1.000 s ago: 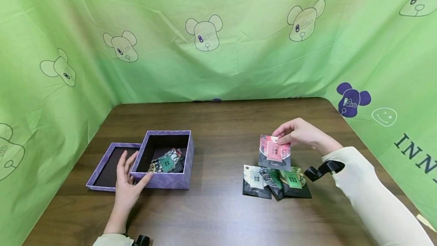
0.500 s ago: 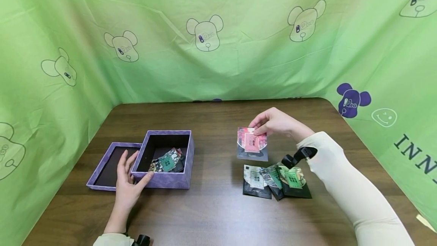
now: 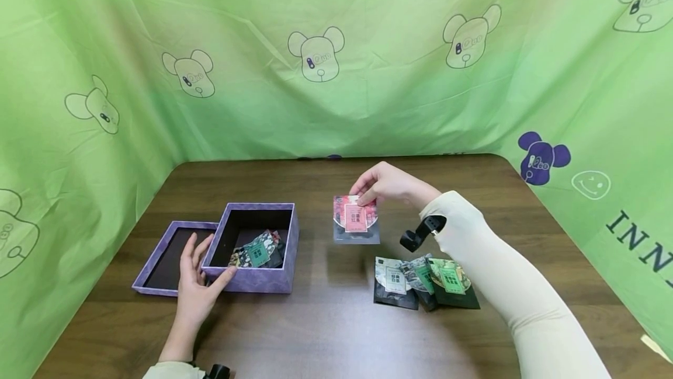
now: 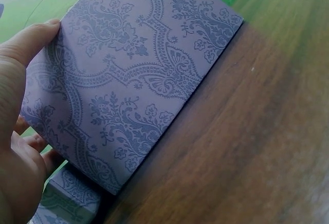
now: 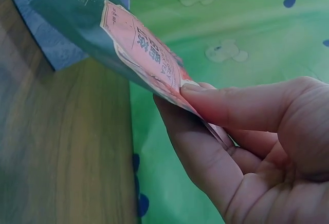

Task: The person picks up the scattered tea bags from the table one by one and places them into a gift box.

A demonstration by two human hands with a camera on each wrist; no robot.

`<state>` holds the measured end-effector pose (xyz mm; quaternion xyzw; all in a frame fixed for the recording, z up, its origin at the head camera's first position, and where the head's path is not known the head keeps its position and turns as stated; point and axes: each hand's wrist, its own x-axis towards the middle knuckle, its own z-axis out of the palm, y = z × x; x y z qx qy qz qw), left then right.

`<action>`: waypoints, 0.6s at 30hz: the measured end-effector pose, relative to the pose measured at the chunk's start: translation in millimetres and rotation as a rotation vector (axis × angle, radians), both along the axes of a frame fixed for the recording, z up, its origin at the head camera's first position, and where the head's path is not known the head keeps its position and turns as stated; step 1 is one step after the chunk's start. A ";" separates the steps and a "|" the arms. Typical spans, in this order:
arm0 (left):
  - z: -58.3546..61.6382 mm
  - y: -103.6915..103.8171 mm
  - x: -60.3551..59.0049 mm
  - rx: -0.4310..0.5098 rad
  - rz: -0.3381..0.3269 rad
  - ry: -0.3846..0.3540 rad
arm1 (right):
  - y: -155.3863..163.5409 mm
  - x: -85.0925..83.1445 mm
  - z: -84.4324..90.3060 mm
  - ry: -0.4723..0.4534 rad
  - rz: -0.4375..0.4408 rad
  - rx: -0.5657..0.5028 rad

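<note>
The lid [image 3: 158,255] lay off; our left hand [image 3: 198,285] gripped the purple box's [image 3: 263,281] near-left corner, some packets [image 3: 257,253] already inside; our right hand [image 3: 386,183] pinched a pink packet [image 3: 356,221] above the table [image 3: 326,332], right of it; three packets [image 3: 396,280], seemingly left to do, lay nearer right

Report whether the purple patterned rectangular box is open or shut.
Open: the shallow purple, dark-lined lid is off, left of the box, whose black interior shows small, flat printed packets.
</note>
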<state>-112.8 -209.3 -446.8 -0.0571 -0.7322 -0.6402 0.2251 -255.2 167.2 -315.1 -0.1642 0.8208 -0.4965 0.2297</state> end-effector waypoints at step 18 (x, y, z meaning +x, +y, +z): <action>0.5 0.2 1.3 -0.015 0.011 -0.033 | -87.4 -15.1 13.6 0.031 0.072 0.011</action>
